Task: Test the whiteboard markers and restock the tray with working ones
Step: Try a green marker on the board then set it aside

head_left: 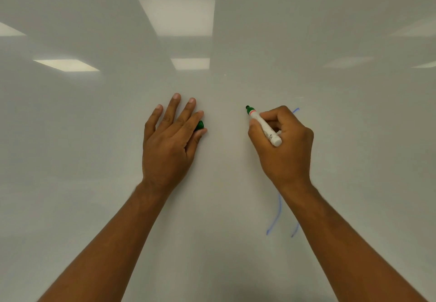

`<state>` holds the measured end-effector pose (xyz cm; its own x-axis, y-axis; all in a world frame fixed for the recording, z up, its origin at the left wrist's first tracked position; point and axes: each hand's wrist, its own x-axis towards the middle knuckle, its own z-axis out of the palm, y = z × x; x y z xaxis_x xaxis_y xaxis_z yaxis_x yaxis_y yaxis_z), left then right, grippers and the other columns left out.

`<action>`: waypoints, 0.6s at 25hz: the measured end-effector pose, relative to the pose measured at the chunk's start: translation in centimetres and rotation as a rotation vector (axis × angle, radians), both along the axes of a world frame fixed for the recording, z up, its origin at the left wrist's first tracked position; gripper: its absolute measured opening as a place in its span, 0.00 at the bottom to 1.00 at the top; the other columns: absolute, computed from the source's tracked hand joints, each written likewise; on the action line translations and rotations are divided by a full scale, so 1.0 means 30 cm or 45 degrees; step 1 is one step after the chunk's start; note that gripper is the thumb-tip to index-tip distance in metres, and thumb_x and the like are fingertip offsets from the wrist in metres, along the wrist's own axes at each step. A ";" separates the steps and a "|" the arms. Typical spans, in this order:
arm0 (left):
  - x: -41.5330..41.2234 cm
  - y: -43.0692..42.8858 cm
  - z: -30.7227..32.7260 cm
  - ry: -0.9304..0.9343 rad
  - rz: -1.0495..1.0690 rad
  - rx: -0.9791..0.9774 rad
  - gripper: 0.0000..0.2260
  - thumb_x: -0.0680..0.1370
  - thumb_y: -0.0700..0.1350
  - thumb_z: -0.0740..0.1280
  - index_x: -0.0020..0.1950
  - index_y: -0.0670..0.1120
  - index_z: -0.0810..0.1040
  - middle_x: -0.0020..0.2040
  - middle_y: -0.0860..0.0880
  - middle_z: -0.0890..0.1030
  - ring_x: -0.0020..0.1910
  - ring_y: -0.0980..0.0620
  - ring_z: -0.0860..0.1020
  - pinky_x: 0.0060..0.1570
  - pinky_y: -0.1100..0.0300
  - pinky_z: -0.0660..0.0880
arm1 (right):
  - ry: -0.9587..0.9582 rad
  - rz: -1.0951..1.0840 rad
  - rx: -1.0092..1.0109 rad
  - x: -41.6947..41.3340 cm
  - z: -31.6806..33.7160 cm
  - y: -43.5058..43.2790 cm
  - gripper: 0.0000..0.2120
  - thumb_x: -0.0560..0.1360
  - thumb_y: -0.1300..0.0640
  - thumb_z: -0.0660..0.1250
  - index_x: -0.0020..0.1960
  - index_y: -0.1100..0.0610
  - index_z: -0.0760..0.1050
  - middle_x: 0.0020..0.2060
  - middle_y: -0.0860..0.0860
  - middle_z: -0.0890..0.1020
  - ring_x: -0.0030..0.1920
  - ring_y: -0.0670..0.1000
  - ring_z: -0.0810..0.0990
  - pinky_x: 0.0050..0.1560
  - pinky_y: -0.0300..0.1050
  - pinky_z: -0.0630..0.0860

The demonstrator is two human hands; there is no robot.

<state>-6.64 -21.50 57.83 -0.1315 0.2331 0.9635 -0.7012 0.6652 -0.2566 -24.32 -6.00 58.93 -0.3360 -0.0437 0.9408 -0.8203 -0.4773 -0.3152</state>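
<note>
A whiteboard (94,136) is filling the whole view, and both bare forearms are reaching up over it from its lower edge. The left hand (168,141) is lying near the middle of the board with its back to the camera, its four fingers stretched out and slightly fanned towards the upper edge, while the thumb and forefinger are pinching a small green cap (199,125) that is peeking out on the hand's right side. The right hand (285,146) is sitting just right of the board's centre, well apart from the left, with its fingers curled tightly round a white marker (265,128). The marker is lying tilted, its blunt rear end pointing down and right over the knuckles, and its uncapped green tip (247,107) is pointing up and left towards the board; whether the tip is touching the surface cannot be told. Thin blue strokes (278,214) are showing beside and partly behind the right forearm towards the lower right of the board, and another short blue mark (296,110) is curving just above the right hand. Pale rectangles of reflected ceiling lights (179,16) are glowing across the upper part of the board.
</note>
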 end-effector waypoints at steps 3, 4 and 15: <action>0.000 -0.003 0.001 0.003 0.006 -0.001 0.17 0.87 0.50 0.66 0.73 0.45 0.79 0.76 0.46 0.76 0.80 0.44 0.69 0.77 0.40 0.66 | 0.078 -0.114 0.031 0.034 -0.028 -0.007 0.08 0.75 0.51 0.70 0.42 0.55 0.79 0.30 0.50 0.80 0.31 0.54 0.79 0.37 0.58 0.76; -0.001 -0.003 0.000 0.006 0.006 -0.002 0.17 0.87 0.50 0.66 0.73 0.45 0.79 0.76 0.46 0.76 0.80 0.44 0.69 0.77 0.40 0.66 | 0.140 -0.194 0.060 0.050 -0.058 -0.003 0.08 0.75 0.51 0.70 0.41 0.55 0.79 0.28 0.50 0.79 0.31 0.55 0.78 0.37 0.58 0.75; -0.006 0.006 0.001 0.004 0.027 -0.013 0.17 0.87 0.51 0.65 0.72 0.45 0.80 0.75 0.47 0.77 0.80 0.44 0.69 0.78 0.41 0.66 | 0.426 -0.523 0.292 0.032 -0.607 0.077 0.09 0.65 0.60 0.78 0.31 0.57 0.78 0.21 0.50 0.70 0.21 0.54 0.69 0.25 0.49 0.70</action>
<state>-6.83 -21.33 57.87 -0.1332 0.2403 0.9615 -0.7158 0.6477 -0.2610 -23.37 -3.69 40.72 -0.0541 -0.1879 0.9807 -0.9967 -0.0487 -0.0643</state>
